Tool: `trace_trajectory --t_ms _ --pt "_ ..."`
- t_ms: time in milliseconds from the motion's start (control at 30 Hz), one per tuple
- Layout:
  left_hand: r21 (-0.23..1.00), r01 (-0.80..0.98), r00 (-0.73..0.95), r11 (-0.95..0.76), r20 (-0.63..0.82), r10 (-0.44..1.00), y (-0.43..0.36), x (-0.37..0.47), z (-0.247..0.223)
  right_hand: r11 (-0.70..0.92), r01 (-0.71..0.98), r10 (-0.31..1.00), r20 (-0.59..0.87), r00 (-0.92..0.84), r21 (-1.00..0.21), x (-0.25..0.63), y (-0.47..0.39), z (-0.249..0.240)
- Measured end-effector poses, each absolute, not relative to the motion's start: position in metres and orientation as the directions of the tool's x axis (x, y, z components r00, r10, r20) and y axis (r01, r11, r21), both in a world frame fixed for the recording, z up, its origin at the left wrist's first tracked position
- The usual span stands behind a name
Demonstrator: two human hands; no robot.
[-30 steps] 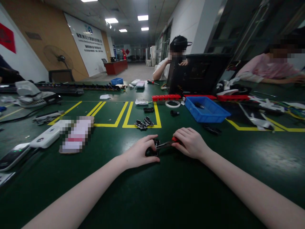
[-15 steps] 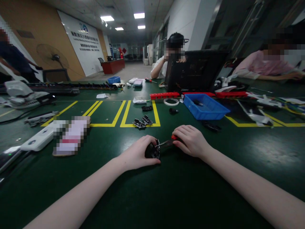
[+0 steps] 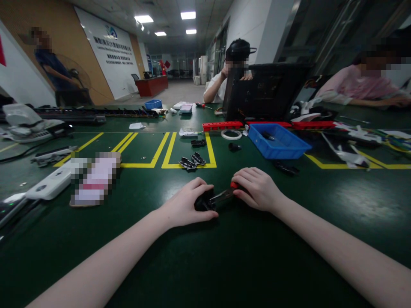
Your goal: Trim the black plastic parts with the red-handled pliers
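Observation:
My left hand (image 3: 189,201) is curled round a small black part (image 3: 204,202), gripping it between thumb and fingers just above the green table (image 3: 205,265). My right hand (image 3: 255,188) is closed on the red handle of a screwdriver-like tool (image 3: 233,185). The tool's metal shaft points left and its tip meets the black part, though the exact contact spot is too dark to tell. Beyond my hands, black and silver pieces (image 3: 192,161) lie at the yellow tape line, with another black piece (image 3: 198,143) behind them.
A blue bin (image 3: 278,147) stands beyond my right hand, with black parts (image 3: 286,168) before it. Left are a pink phone (image 3: 96,179) and a white power strip (image 3: 51,186). A large black casing (image 3: 266,92) stands behind the bin, near a seated person (image 3: 216,87).
The black part has turned in my left hand, its silvery inner side now less visible. The tool's shaft lies slightly differently. A person at the back left has moved right and stands more upright.

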State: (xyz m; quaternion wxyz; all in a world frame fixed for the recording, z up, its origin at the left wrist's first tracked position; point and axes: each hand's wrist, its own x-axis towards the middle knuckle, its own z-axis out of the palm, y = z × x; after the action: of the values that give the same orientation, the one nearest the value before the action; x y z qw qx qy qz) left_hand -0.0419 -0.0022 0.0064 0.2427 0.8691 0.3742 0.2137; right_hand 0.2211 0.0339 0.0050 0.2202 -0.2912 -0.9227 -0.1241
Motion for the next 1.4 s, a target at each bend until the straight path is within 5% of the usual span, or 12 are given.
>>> trace_trajectory --t_ms 900,1200,1400 --pt "0.561 0.569 0.634 -0.601 0.166 0.756 -0.0022 -0.0408 0.0063 0.797 0.595 0.517 0.394 -0.760 0.104 0.2171 0.0313 0.0055" --pt "0.460 0.573 0.658 -0.679 0.236 0.715 -0.0017 -0.0420 0.0011 0.783 0.617 0.550 0.373 -0.747 0.082 0.2177 0.0328 0.0057" --pt "0.224 0.688 0.619 -0.690 0.315 0.719 -0.0032 -0.0384 0.0026 0.778 0.626 0.572 0.355 -0.740 0.051 0.2176 0.0329 0.0086"
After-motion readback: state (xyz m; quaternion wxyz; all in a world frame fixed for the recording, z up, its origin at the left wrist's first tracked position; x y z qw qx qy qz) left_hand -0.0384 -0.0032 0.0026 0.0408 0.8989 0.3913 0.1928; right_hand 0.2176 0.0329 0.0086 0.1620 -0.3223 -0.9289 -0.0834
